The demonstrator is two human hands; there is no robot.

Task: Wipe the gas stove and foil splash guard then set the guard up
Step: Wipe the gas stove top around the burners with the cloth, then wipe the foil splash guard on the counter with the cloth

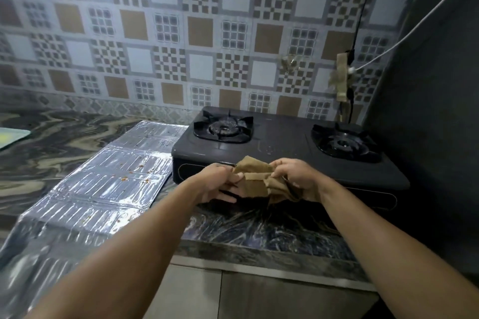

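A: Where does the cleaning stand?

B: Both hands are at centre frame holding a tan cloth bunched between them. The left hand pinches one end, the right hand grips the other, just above the front edge of the black two-burner gas stove. The foil splash guard lies flat on the marbled countertop at left, touching the stove's left side, its near end hanging over the counter edge.

A: What could go wrong?

B: The guard has orange food specks on it. I judge a hard wipe could crease or tear such thin foil, or push it off the overhanging edge. On the stove, the frayed cloth could catch on the pan supports of the left burner.

A: Anything else?

B: A taped cable hangs on the tiled wall at upper right, behind the right burner. Standing the guard up could snag it.
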